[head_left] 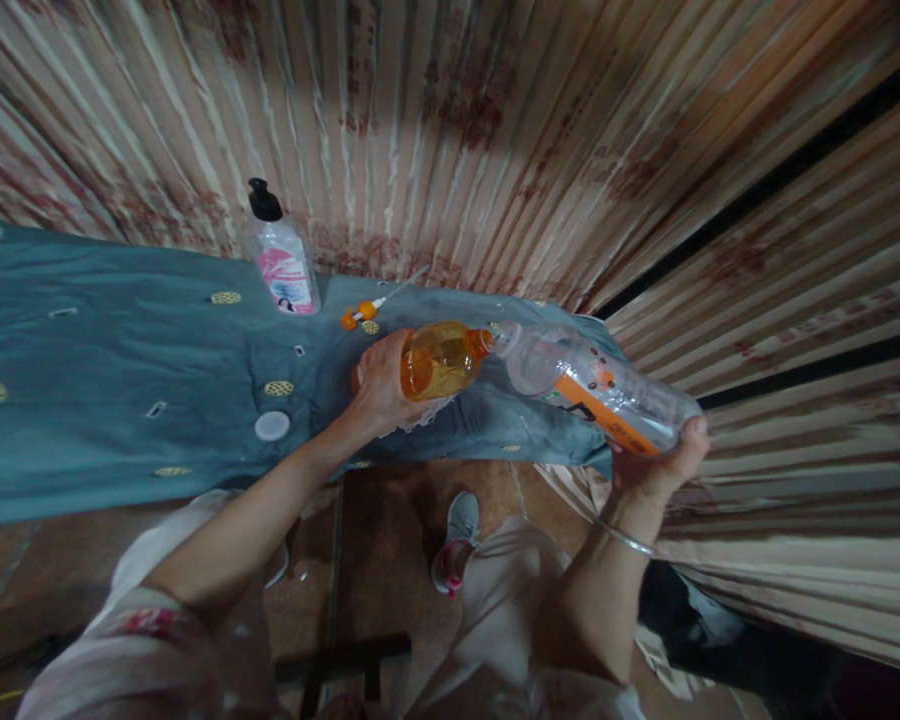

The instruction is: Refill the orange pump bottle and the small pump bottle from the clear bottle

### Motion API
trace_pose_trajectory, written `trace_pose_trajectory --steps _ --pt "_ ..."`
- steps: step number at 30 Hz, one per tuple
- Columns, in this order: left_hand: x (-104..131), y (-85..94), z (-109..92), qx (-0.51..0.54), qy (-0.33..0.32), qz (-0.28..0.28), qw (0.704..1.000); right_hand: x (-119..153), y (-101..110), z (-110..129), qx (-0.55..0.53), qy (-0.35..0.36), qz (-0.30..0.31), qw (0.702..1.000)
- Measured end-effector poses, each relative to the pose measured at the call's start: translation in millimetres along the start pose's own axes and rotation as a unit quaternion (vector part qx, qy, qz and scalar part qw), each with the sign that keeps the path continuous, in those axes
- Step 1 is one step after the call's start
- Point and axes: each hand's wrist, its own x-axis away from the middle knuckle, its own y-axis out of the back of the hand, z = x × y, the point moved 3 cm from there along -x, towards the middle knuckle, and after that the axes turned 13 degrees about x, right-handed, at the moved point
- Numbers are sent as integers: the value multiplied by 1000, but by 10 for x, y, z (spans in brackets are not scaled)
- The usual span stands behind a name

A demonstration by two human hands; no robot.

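My left hand (386,385) is wrapped round an orange bottle (442,360), which lies tilted on its side above the cloth with its neck pointing right. Its mouth meets the neck of a large clear bottle (540,360) with an orange label. My right hand (664,460) grips that clear bottle near its base. An orange pump top (360,315) with a thin tube rests on the cloth behind my left hand. Nearer and to the left lies a round white cap (272,426). Whether liquid passes between the bottles I cannot tell.
A clear bottle with a black pump and pink label (285,270) stands at the back of the teal cloth-covered table (105,370). Pleated curtains (390,130) hang behind and to the right. Below are my legs and the tiled floor.
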Motion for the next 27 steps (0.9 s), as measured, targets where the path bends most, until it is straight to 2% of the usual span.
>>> trace_pose_trajectory --steps 18,27 --pt "3 -1 -38 -15 -1 10 1000 -14 7 1 -5 10 6 1000" --pt "-11 12 -58 -6 23 9 1000 -20 3 17 -13 6 16 1000"
